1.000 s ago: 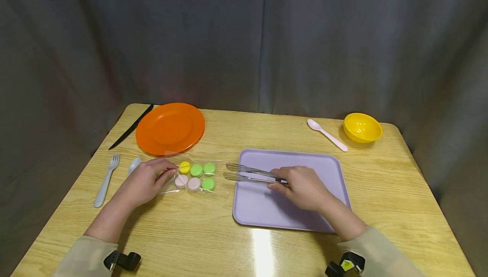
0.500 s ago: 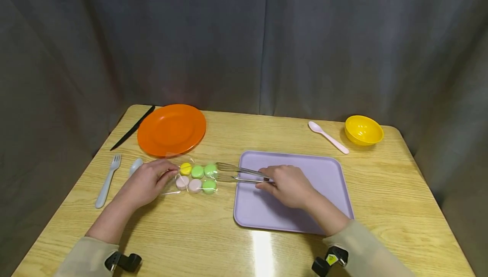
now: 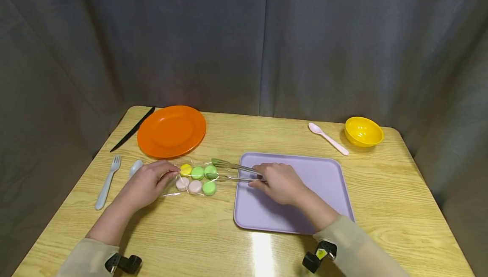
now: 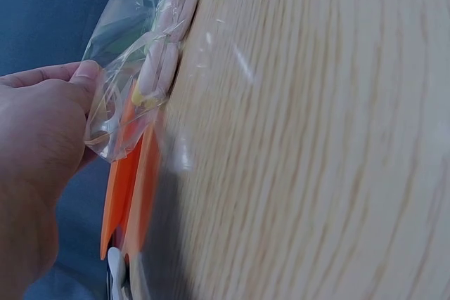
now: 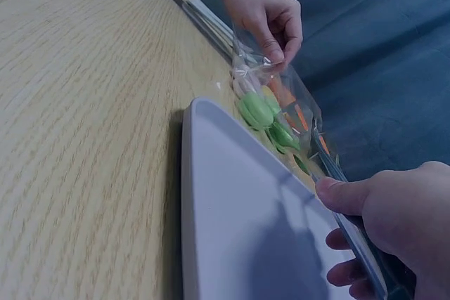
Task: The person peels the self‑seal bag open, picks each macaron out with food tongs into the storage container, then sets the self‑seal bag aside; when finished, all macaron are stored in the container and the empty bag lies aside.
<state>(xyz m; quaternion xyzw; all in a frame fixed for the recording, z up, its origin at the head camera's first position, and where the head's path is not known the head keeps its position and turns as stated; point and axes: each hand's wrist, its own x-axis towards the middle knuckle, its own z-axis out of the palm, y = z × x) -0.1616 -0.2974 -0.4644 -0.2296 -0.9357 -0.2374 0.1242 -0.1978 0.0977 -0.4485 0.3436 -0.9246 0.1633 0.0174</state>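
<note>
Lab-like recording setting: dark drapes (image 3: 190, 48) behind and beside wood-grain table (image 3: 190, 234); wrist-worn cameras (image 3: 133, 263).

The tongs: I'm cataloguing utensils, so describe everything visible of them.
The tongs look like shiny metal: two slim arms spread apart, with broader tips. The right hand grips them over the lilac tray, tips pointing left. The tips straddle a bagged green macaron in the head view; contact is unclear.
</note>
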